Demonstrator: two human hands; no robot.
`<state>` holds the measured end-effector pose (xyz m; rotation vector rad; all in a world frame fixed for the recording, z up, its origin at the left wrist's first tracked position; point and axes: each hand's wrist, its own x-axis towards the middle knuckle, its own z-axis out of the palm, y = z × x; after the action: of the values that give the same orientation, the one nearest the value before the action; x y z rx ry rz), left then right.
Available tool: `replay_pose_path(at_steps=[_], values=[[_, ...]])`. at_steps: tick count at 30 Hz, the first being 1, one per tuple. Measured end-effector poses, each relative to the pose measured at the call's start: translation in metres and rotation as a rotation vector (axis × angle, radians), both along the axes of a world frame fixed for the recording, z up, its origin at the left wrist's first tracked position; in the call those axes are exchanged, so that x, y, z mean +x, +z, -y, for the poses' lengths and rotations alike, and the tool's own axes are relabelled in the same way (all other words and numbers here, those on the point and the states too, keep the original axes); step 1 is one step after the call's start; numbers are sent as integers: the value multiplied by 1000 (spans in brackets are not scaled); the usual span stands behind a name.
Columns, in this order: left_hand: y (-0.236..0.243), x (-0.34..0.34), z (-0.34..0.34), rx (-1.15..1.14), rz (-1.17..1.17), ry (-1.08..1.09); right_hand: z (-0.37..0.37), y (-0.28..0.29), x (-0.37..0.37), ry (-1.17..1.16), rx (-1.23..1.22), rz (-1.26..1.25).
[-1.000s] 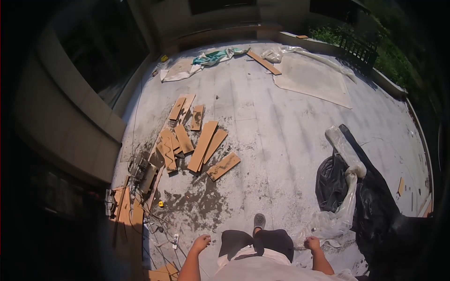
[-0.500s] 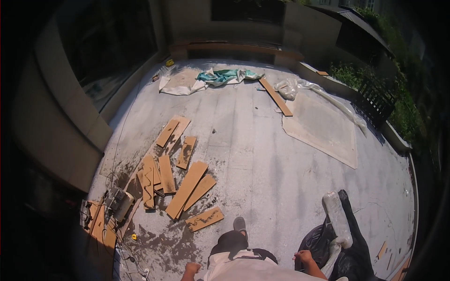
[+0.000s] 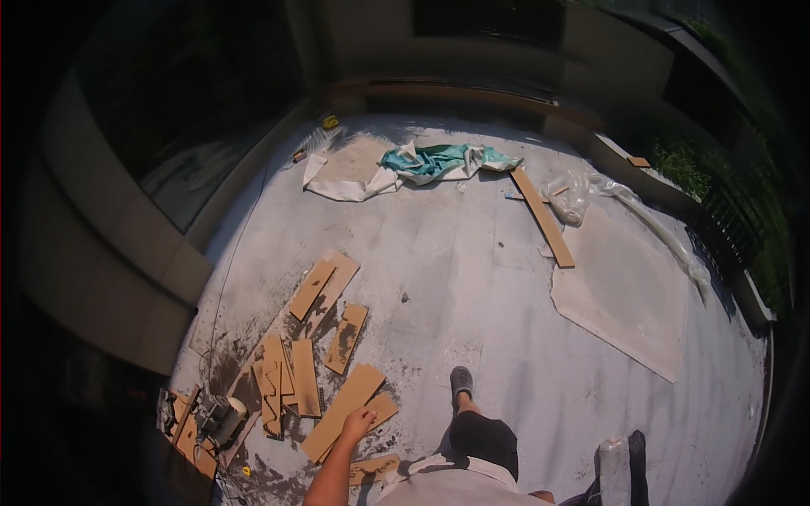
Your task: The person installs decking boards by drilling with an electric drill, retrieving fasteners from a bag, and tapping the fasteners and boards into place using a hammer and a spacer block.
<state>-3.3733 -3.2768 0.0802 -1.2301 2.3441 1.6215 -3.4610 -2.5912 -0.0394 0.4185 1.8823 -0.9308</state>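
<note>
Bright floor [image 3: 456,295]: walking seems the step.
Left hand [image 3: 360,422] curls closed near the left boards [image 3: 353,395]; grabbing means opening it. Right hand [image 3: 542,497] may barely show: can't tell its fingers.

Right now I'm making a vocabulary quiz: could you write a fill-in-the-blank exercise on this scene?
The person's ____ hand shows in front of the tan boards.
The crumpled sheet beyond them is white and ____.
The visible shoe is coloured ____.
The black railing stands on the picture's ____ side.
Missing words: left; teal; grey; right.
</note>
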Motion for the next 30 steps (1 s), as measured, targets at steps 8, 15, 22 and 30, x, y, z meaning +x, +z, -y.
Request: replay_pose_path(at_steps=[8, 15, 22, 30], values=[[-70, 1, 40, 474, 516, 247, 242, 71, -456, -325, -110, -297], [-97, -121, 92, -118, 100, -72, 542, 133, -790, 33, -262, -531], [-139, -357, 308, 318, 461, 191, 766, 125, -868, 494, -250, -271], [41, -614, 647, 136, -106, 562, 851, 56, -924, -74, -79, 57]])
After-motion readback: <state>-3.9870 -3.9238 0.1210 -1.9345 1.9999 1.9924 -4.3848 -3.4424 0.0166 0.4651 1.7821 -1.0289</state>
